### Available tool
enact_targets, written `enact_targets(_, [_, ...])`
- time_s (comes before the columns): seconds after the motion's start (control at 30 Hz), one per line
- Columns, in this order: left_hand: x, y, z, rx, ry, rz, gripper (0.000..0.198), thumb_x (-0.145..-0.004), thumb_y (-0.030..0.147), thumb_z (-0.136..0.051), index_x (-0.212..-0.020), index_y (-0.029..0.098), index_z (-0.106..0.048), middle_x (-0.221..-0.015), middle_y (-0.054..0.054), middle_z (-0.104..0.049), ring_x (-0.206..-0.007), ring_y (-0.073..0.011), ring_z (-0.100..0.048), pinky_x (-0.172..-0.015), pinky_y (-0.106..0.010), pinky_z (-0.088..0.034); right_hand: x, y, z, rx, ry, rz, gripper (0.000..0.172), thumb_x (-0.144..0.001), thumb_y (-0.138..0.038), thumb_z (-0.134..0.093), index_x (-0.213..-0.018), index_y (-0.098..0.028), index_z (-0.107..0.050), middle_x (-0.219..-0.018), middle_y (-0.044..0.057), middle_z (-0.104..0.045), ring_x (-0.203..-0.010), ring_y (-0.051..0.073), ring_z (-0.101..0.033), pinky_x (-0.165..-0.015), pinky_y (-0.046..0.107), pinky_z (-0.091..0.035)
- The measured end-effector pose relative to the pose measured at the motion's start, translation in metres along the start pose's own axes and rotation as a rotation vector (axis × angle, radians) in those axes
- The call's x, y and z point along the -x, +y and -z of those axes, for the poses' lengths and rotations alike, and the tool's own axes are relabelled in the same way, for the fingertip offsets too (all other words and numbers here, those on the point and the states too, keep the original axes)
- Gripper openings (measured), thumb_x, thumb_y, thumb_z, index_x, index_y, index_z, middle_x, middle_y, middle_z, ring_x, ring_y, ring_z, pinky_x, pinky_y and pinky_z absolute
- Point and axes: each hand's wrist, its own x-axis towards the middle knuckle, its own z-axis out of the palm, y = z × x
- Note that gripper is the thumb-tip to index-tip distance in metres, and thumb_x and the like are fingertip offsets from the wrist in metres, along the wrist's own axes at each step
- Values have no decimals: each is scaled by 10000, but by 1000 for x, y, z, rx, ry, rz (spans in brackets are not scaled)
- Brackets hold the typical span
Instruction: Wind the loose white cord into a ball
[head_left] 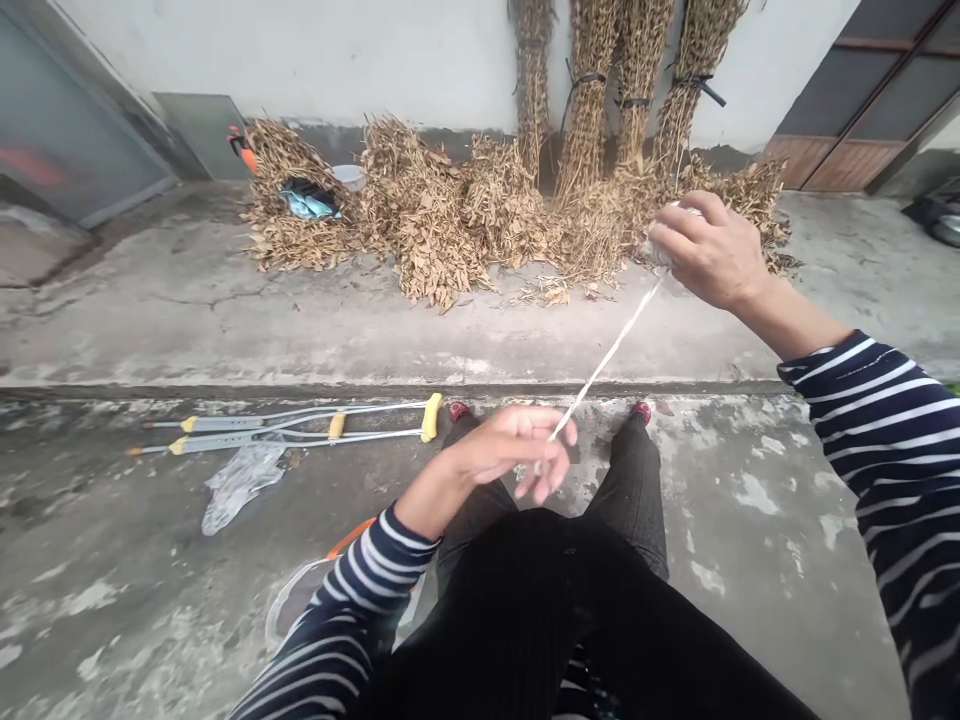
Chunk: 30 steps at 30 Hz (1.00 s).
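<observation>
Two hands work one white string [607, 355]. Low in the middle of the frame, above the black trousers, the left hand [517, 450] pinches the string's end between thumb and fingers, the other fingers loose. From there the string runs tight, up and to the right, to the right hand [709, 250], which is closed around a small white roll [661, 238]. To draw it out well, I think the pinch must be firm and the roll free to turn. Further left, crutches [300, 428] lie on the concrete floor. Heaps of dry plants [442, 215] rest by the wall at the top.
</observation>
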Motion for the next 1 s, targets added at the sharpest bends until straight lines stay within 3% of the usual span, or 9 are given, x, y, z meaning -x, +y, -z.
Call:
enact_targets(0.13, [44, 23, -3, -63, -60, -60, 319, -856, 445, -825, -945, 177, -675, -713, -106, -750, -521, -216, -721, -389, -229, -520, -9, -10, 15, 45, 39, 13, 412, -1115, -457, -379, -1237, -223, -695, -1446, 106, -667, -1433, 318, -519, -1139, 561, -482])
enact_targets(0.23, [36, 17, 26, -131, -52, -148, 398, -803, 547, -844, -774, 180, -691, -660, -114, -724, -506, -213, -699, -395, -256, -513, -22, -34, 35, 112, 37, 6, 451, -1138, -421, -299, -1258, -225, -688, -1480, 100, -650, -1456, 342, -503, -1104, 589, -493])
enact_targets(0.3, [10, -1, 53, -221, 119, -171, 382, -836, 539, -810, -774, 175, -714, -757, -120, -751, -605, -181, -715, -447, -229, -517, -30, -47, 49, 166, 44, -32, 506, -1147, -401, -225, -1260, -228, -688, -1512, 98, -626, -1473, 366, -483, -1084, 620, -485])
enact_targets(0.37, [-21, -23, 77, -317, 381, -66, 324, -834, 443, -805, -963, 149, -761, -1001, -155, -779, -887, -220, -759, -591, -250, -588, -36, -56, 61, 165, 85, -52, 499, -1145, -426, -235, -1253, -241, -685, -1544, 80, -599, -1493, 367, -460, -1122, 638, -454])
enact_targets(0.47, [-58, -41, 92, -569, 747, 6, 382, -733, 228, -849, -1095, 144, -759, -1255, -167, -738, -1144, -263, -711, -879, -325, -611, -37, -66, 69, 69, 124, -46, 435, -1123, -506, -334, -1208, -266, -687, -1537, 51, -607, -1511, 354, -442, -1192, 648, -414])
enact_targets(0.6, [-89, -13, 69, -641, 787, -315, 430, -797, 204, -819, -1220, 191, -742, -1443, -129, -667, -1351, -251, -612, -1189, -361, -429, -33, -81, 59, -56, 127, 26, 442, -1127, -520, -351, -1167, -255, -703, -1432, 27, -681, -1501, 332, -485, -1208, 631, -434])
enact_targets(0.73, [-122, 27, 34, -410, 718, -607, 373, -790, 193, -837, -1145, 165, -725, -1135, -83, -779, -1118, -193, -709, -1069, -283, -479, -34, -93, 43, -197, 221, 40, 462, -1092, -596, -443, -1094, -232, -727, -1291, 22, -725, -1401, 313, -588, -1130, 562, -516])
enact_targets(0.87, [-128, 29, 7, -335, 632, -537, 205, -844, 251, -800, -992, 136, -717, -673, -1, -709, -657, -123, -643, -754, -233, -480, -38, -87, 32, -213, 187, 63, 439, -1083, -595, -466, -1135, -240, -719, -1339, 24, -707, -1417, 302, -569, -1162, 567, -494])
enact_targets(1.0, [-94, 23, -6, -245, 456, -436, 263, -898, 383, -757, -934, 134, -680, -627, -18, -699, -628, -139, -659, -783, -274, -506, -30, -73, 19, -157, 84, 62, 426, -1108, -523, -386, -1187, -253, -706, -1428, 35, -673, -1467, 311, -517, -1221, 616, -438])
